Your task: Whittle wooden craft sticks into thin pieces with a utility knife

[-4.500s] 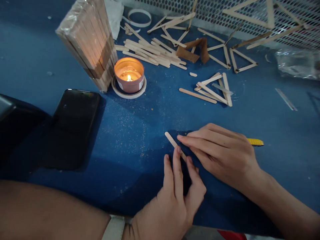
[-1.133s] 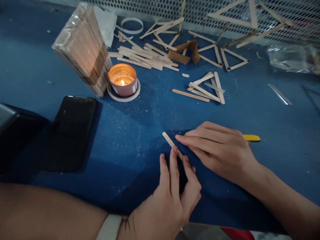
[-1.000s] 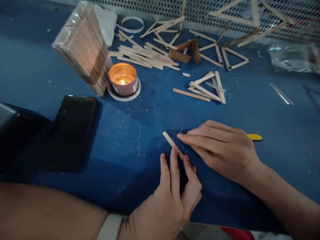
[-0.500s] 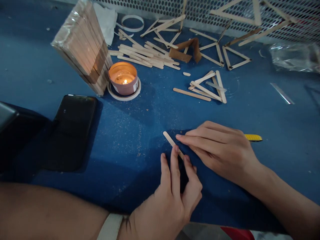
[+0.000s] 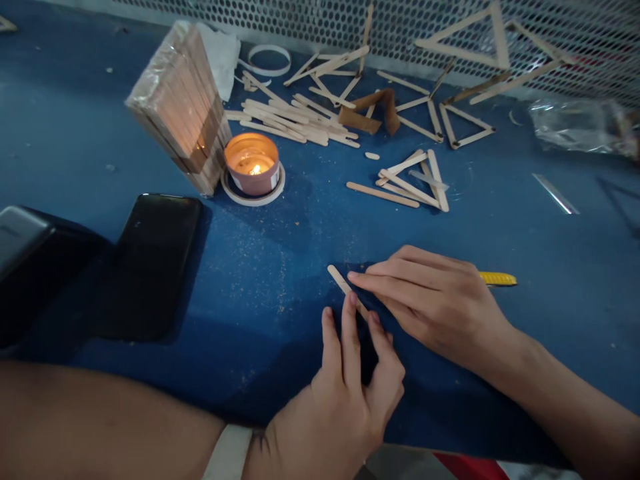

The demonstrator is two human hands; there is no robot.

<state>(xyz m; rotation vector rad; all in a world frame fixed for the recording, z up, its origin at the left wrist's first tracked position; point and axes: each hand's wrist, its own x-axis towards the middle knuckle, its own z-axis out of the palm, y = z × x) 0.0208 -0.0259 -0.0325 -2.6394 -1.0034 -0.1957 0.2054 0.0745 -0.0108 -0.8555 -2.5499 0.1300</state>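
Note:
A pale wooden stick lies slanted on the blue table, its lower end under the fingers of my left hand. Those fingertips press and pinch the stick against the table. My right hand is closed around a yellow-handled tool, whose handle sticks out behind the hand. The tool's front part is hidden or too thin to make out beside the stick, where my right index fingertip points. Above the hands lie a single loose stick and a small triangular frame of sticks.
A lit candle stands beside a wrapped stick bundle. A phone and a dark box are at left. Loose sticks, triangle frames and a plastic wrapper lie along the perforated metal panel.
The camera view has shifted slightly. Both hands keep nearly the same pose at the stick; the right hand appears moved very slightly left.

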